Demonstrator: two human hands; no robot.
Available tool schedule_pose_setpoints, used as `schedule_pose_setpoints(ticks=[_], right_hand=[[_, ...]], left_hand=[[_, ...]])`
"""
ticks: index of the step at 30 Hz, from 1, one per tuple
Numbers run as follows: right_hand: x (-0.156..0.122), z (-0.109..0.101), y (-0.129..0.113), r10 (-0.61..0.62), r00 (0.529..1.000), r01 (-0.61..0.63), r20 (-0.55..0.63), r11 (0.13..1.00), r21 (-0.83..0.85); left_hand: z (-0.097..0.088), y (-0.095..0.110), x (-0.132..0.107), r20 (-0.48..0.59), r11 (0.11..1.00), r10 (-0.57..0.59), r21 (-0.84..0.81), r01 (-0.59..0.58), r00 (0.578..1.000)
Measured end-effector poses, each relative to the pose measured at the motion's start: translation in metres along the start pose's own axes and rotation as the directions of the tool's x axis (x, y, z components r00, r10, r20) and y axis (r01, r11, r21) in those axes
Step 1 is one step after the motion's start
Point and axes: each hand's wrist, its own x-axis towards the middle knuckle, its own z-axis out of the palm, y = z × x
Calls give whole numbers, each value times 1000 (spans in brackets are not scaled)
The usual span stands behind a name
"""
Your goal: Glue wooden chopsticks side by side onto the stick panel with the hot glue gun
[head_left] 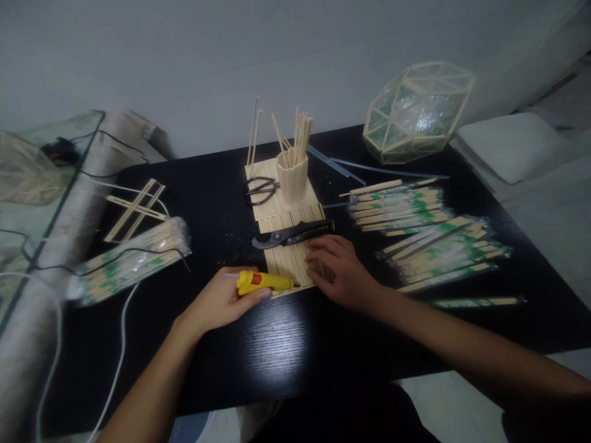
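My left hand (220, 301) is wrapped round a yellow hot glue gun (273, 282), its nozzle pointing right over the near edge of a mat of wooden sticks (287, 263) laid side by side. My right hand (340, 272) rests at the mat's right edge, fingers apart and slightly bent, holding nothing that I can see. Across the mat lie black-handled cutters (295, 234), just beyond my right fingers. Farther back, a round holder made of sticks (292, 184) stands upright on a pale wooden base with loose chopsticks in it. Black-handled scissors (261, 191) lie beside the holder.
Wrapped chopsticks (399, 206) lie in piles on the right of the black table (369, 344). A bag of chopsticks (133, 261) and a crossed stick frame (136, 209) lie left, near a white cable (124, 332). A faceted stick frame (418, 114) stands at back right.
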Motion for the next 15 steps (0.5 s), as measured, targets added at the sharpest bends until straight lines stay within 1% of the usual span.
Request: schedule_pose_setpoints(ticks=[5,15], right_hand=[[0,-1,0,5,1000,-5,9,1000,-6],[1,-2,-2,17,1000,-16,25,1000,-6]], left_hand=[[0,2,1,2,1000,3,15,-3,1000],[1,-1,0,10,1000,-15,16,15,1000]])
